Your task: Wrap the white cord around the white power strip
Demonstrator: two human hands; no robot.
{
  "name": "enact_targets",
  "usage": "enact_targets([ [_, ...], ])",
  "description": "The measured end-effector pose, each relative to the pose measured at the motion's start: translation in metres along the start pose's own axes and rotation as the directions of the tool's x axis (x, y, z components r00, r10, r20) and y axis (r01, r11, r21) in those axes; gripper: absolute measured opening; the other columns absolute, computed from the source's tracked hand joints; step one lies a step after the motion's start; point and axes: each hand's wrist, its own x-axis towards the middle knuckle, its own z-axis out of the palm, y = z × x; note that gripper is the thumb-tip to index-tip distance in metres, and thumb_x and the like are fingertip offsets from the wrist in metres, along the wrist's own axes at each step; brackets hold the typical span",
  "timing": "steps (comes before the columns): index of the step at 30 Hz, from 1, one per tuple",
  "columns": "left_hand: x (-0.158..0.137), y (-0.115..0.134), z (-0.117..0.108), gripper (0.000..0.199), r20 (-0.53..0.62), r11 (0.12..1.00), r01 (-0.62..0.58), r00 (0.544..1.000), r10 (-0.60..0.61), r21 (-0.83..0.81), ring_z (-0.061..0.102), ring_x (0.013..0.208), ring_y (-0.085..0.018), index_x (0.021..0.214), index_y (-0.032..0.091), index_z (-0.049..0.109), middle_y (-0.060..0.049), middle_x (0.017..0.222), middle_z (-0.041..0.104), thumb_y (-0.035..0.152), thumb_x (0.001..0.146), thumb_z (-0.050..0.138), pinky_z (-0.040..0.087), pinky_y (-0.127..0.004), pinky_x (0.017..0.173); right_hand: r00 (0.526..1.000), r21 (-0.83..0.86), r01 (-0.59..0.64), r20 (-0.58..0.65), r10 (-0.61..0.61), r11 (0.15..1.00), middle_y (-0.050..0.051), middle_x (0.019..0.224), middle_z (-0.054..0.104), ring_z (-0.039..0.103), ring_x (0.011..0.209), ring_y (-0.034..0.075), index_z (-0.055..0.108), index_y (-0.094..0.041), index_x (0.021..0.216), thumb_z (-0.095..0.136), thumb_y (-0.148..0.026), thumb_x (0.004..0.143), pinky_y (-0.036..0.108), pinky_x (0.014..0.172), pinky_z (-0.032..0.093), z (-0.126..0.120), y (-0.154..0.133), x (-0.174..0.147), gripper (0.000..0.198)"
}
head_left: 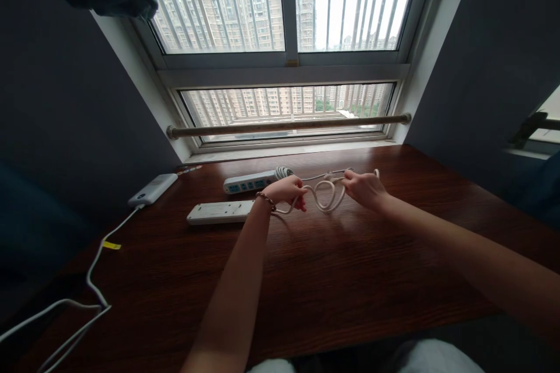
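Observation:
My left hand [286,189] is closed on a white power cord [324,193] near its left end, a bead bracelet on the wrist. My right hand [364,188] grips the same cord further right. Between the two hands the cord forms a couple of loose loops just above the dark wooden desk [332,280]. The cord runs from a white power strip [219,212] lying flat to the left of my left hand. A second power strip with blue sockets [250,181] lies behind it, its own cord coiled at its right end.
A white power bank [153,189] sits at the desk's far left, with a white cable [94,271] trailing off the front left edge. A window with a wooden rod [289,125] closes the back. Dark walls stand on both sides.

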Motion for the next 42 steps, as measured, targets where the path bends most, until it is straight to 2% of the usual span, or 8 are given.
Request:
enact_targets([
  [8, -0.037, -0.017, -0.045, 0.032, -0.056, 1.000, -0.011, 0.998, 0.010, -0.016, 0.064, 0.065, -0.020, 0.068, 0.016, 0.044, -0.003, 0.061, 0.061, 0.040, 0.066, 0.065, 0.048, -0.030, 0.061, 0.971, -0.391, -0.240, -0.098, 0.219, 0.889, 0.012, 0.097, 0.053, 0.055, 0.067, 0.017, 0.059, -0.012, 0.088, 0.025, -0.021, 0.092, 0.027, 0.051, 0.024, 0.008, 0.113, -0.033, 0.036],
  [13, -0.044, -0.021, -0.049, 0.037, -0.004, 0.999, 0.014, 1.000, -0.014, -0.030, 0.063, 0.066, -0.020, 0.068, 0.017, 0.044, 0.000, 0.058, 0.058, 0.045, 0.061, 0.067, 0.048, -0.029, 0.061, 0.927, -0.408, -0.374, -0.137, 0.349, 0.833, 0.015, 0.096, 0.051, 0.054, 0.063, 0.016, 0.059, -0.009, 0.083, 0.027, -0.017, 0.091, 0.029, 0.052, 0.020, -0.001, 0.179, -0.058, 0.033],
  [18, -0.034, -0.021, -0.040, 0.033, 0.096, 0.999, 0.055, 0.994, -0.054, 0.000, 0.060, 0.060, -0.018, 0.072, 0.016, 0.051, -0.002, 0.058, 0.058, 0.043, 0.063, 0.067, 0.048, -0.030, 0.061, 0.851, -0.396, -0.522, -0.174, 0.496, 0.756, 0.013, 0.096, 0.050, 0.052, 0.062, 0.014, 0.059, -0.014, 0.094, 0.035, -0.026, 0.091, 0.031, 0.054, 0.019, -0.004, 0.227, -0.077, 0.027],
  [22, -0.017, -0.025, -0.029, 0.027, 0.115, 0.996, 0.086, 0.989, -0.090, 0.039, 0.058, 0.055, -0.017, 0.071, 0.015, 0.051, -0.003, 0.056, 0.057, 0.037, 0.066, 0.065, 0.048, -0.031, 0.058, 0.810, -0.329, -0.582, -0.161, 0.564, 0.743, 0.011, 0.097, 0.049, 0.050, 0.062, 0.011, 0.060, -0.014, 0.095, 0.036, -0.024, 0.090, 0.031, 0.055, 0.019, 0.002, 0.229, -0.074, 0.027],
  [27, -0.003, -0.029, -0.022, 0.029, 0.107, 0.991, 0.086, 0.990, -0.097, 0.100, 0.058, 0.052, -0.016, 0.067, 0.015, 0.046, 0.000, 0.054, 0.054, 0.035, 0.064, 0.066, 0.049, -0.031, 0.057, 0.841, -0.298, -0.540, -0.144, 0.522, 0.787, 0.014, 0.096, 0.049, 0.045, 0.057, 0.009, 0.061, -0.011, 0.093, 0.036, -0.020, 0.089, 0.031, 0.055, 0.019, 0.010, 0.210, -0.066, 0.027],
  [33, -0.002, -0.029, -0.015, 0.029, 0.074, 0.960, -0.007, 0.997, -0.014, 0.281, 0.061, 0.065, -0.018, 0.077, 0.014, 0.053, -0.005, 0.065, 0.062, 0.040, 0.069, 0.061, 0.046, -0.026, 0.058, 0.829, -0.264, -0.556, -0.105, 0.549, 0.788, 0.013, 0.096, 0.050, 0.043, 0.054, 0.009, 0.061, -0.013, 0.091, 0.037, -0.020, 0.088, 0.031, 0.054, 0.020, 0.021, 0.206, -0.074, 0.025],
  [38, -0.034, -0.052, -0.027, 0.040, -0.155, 0.865, -0.015, 0.982, 0.107, 0.502, 0.059, 0.089, -0.019, 0.105, 0.016, 0.053, -0.007, 0.098, 0.062, 0.042, 0.074, 0.055, 0.044, -0.026, 0.075, 0.828, -0.292, -0.561, -0.166, 0.536, 0.775, 0.013, 0.096, 0.049, 0.044, 0.055, 0.010, 0.062, -0.015, 0.094, 0.041, -0.024, 0.087, 0.031, 0.053, 0.020, 0.031, 0.210, -0.084, 0.024],
  [42, -0.080, -0.098, -0.057, 0.045, -0.392, 0.724, 0.176, 0.909, 0.141, 0.667, 0.042, 0.117, -0.024, 0.116, 0.012, 0.046, -0.014, 0.123, 0.048, 0.020, 0.072, 0.051, 0.030, -0.033, 0.098, 0.821, -0.285, -0.570, -0.154, 0.551, 0.770, 0.013, 0.096, 0.049, 0.045, 0.054, 0.011, 0.063, -0.018, 0.093, 0.042, -0.026, 0.086, 0.031, 0.052, 0.022, 0.040, 0.216, -0.089, 0.023],
])
